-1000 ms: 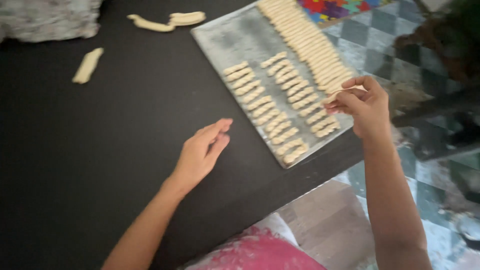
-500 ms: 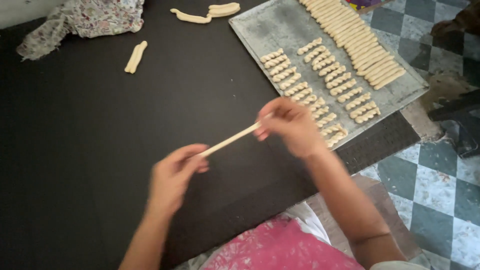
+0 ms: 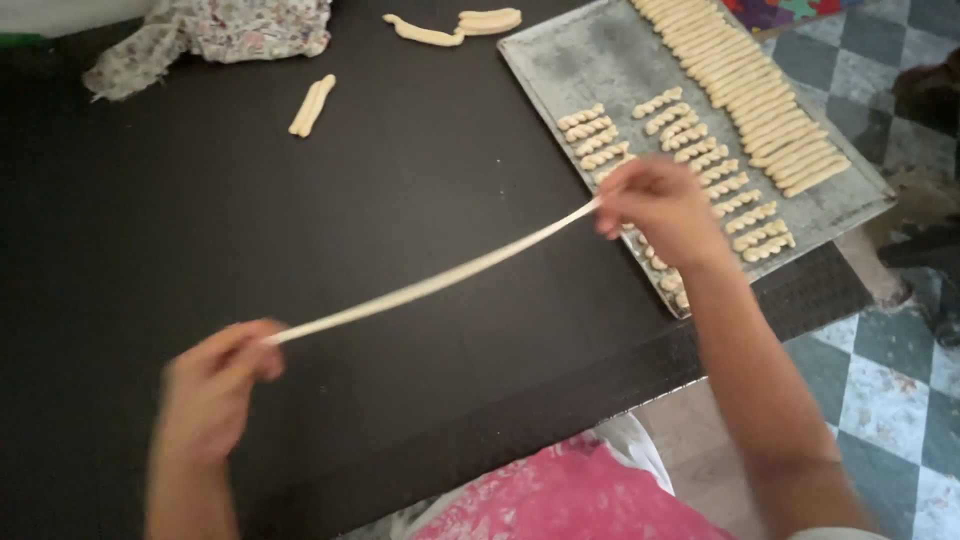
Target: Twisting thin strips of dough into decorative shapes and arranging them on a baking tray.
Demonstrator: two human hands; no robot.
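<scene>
A long thin rope of pale dough stretches in the air above the dark table. My left hand pinches its lower left end. My right hand pinches the upper right end, over the near edge of a grey metal baking tray. The tray carries several short twisted dough pieces in rows and a row of plain dough sticks along its far side.
Loose dough pieces lie on the table: a short stick at upper left and two more at the top. A flowered cloth sits at the back left. Checkered floor tiles show on the right. A pink garment is below.
My right hand took a dough stick off the tray and my left hand gripped its other end. My hands have drawn apart, stretching the short stick into a long thin rope.
</scene>
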